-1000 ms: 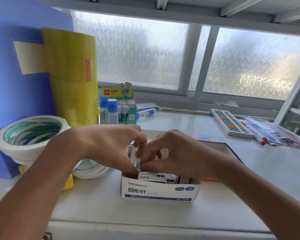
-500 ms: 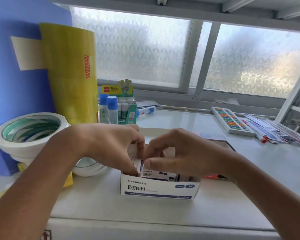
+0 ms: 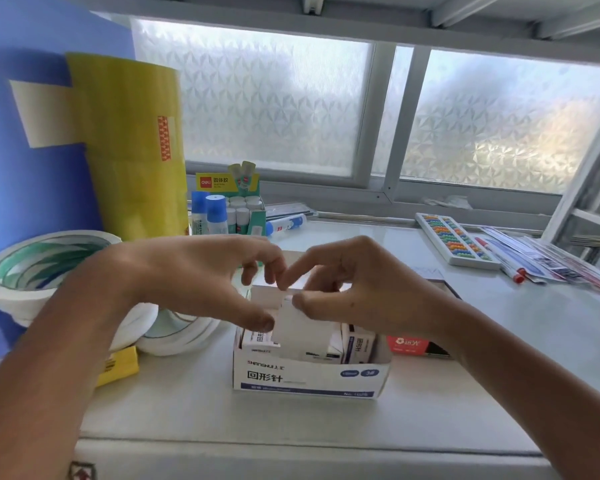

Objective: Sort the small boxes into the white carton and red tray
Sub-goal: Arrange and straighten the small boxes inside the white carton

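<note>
While both hands work above it, the white carton (image 3: pixel 309 377) stands near the front middle of the tabletop (image 3: pixel 499 358), open-topped, already part filled with small boxes (image 3: pixel 357 344) set on edge.

Item in hand: one small box (image 3: pixel 297 327), white card, flat-faced and rectangular, tilted over the carton's middle. Left hand (image 3: pixel 201 278): thumb tip against the box's left edge, other fingers curled above it. Right hand (image 3: pixel 357 289): thumb and forefinger pinch its upper right corner. Whether the box is going in or coming out cannot be told.

Progress, as judged: sorting is under way, not finished. Several boxes sit in the carton, and a gap shows at its right end. The red tray (image 3: pixel 407 344) lies just behind and right of the carton, mostly hidden by the right wrist; its contents cannot be read.

Materials: carton of thin printed card with blue lettering and a torn-looking upper rim; tabletop smooth, pale, faintly glossy.

Also present: rolls of white tape (image 3: pixel 39 268) stacked at left; a tall yellow roll (image 3: pixel 129 143); a display box of glue sticks (image 3: pixel 236 209) at the far side; an abacus (image 3: pixel 454 240) at far right.
</note>
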